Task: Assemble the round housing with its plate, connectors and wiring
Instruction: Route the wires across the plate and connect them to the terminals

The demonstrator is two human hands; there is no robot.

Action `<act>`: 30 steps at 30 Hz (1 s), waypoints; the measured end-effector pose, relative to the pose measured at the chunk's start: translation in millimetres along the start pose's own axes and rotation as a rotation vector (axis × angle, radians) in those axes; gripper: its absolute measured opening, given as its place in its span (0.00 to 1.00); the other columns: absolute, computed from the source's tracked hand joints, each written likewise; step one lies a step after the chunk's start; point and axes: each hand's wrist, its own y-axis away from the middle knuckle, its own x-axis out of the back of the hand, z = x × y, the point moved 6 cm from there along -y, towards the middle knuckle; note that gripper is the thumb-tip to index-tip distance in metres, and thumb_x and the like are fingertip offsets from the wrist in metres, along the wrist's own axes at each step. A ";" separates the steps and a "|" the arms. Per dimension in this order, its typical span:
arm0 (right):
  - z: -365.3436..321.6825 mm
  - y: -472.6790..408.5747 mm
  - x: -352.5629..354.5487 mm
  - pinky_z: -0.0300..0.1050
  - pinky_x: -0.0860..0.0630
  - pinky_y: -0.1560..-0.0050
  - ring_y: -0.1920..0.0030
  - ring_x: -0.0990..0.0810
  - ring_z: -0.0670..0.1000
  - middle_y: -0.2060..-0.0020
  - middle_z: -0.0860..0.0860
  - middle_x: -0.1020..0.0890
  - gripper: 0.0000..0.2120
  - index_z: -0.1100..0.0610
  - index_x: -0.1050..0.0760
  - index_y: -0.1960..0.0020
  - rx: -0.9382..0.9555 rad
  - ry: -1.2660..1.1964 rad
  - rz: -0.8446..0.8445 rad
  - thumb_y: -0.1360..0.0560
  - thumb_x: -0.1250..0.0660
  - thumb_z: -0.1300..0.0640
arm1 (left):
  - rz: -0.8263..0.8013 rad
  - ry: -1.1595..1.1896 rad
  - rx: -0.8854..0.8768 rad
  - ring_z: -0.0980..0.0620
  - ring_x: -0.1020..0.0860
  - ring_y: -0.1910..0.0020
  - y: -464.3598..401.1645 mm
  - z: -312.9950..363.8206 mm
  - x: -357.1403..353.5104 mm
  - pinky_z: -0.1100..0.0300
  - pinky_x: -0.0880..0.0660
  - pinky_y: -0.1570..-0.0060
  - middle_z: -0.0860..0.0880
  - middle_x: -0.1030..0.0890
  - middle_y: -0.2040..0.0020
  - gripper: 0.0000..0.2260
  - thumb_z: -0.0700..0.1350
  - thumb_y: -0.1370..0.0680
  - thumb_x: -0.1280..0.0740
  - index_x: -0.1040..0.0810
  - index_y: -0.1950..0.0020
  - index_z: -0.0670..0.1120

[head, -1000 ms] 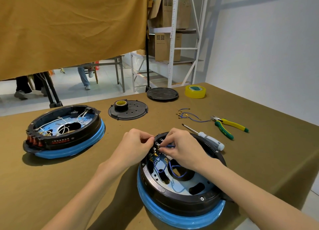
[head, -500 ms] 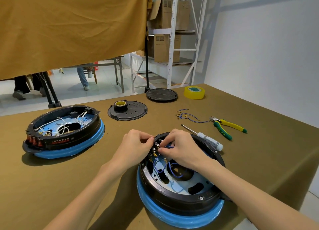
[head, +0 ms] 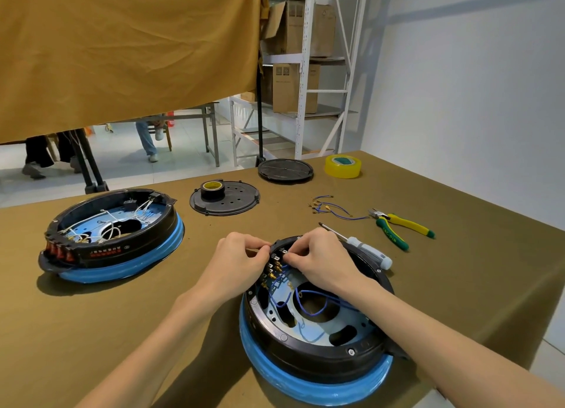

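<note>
Both hands are brought together at the far-left rim of the near round housing (head: 315, 325), which sits on its blue ring at the front of the table (head: 122, 316). The left hand (head: 241, 259) is curled against the outside of the rim, apparently bracing the row of terminals (head: 272, 270); what its fingertips hold is hidden. The right hand (head: 318, 259) is curled from inside the housing, its fingertips pinched on something small at the topmost terminals, most likely a connector of the blue wiring (head: 305, 300) that loops across the metal plate (head: 305, 331) below. The wiring step is judged to be in hand. A straight, firm push onto the tab is called for next, with the rim kept braced. Loose wires (head: 330, 207), a screwdriver (head: 360, 247) and pliers (head: 400, 227) are laid out beyond, to the right.
</note>
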 end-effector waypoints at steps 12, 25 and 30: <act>2.1 -3.7 15.6 0.46 0.20 0.59 0.64 0.18 0.52 0.68 0.51 0.15 0.11 0.54 0.12 0.60 0.003 0.005 -0.008 0.24 0.28 0.50 | -0.013 0.264 0.092 0.62 0.16 0.55 -0.6 -6.4 -13.0 0.66 0.20 0.58 0.57 0.14 0.55 0.03 0.48 0.21 0.27 0.16 0.51 0.57; 135.5 -125.8 37.5 0.53 0.19 0.47 0.49 0.18 0.60 0.50 0.60 0.17 0.11 0.63 0.19 0.48 -0.334 0.243 0.039 0.19 0.33 0.54 | -0.029 0.388 0.092 0.60 0.15 0.53 -21.5 -19.0 -19.1 0.67 0.22 0.55 0.58 0.13 0.55 0.03 0.46 0.22 0.25 0.13 0.50 0.53; 145.0 -140.0 27.4 0.55 0.20 0.45 0.46 0.18 0.61 0.46 0.59 0.17 0.11 0.59 0.21 0.44 -0.314 0.405 0.068 0.17 0.35 0.52 | -0.035 0.382 0.087 0.60 0.15 0.51 -22.9 -21.9 -19.0 0.64 0.21 0.52 0.58 0.13 0.54 0.04 0.47 0.22 0.25 0.13 0.49 0.54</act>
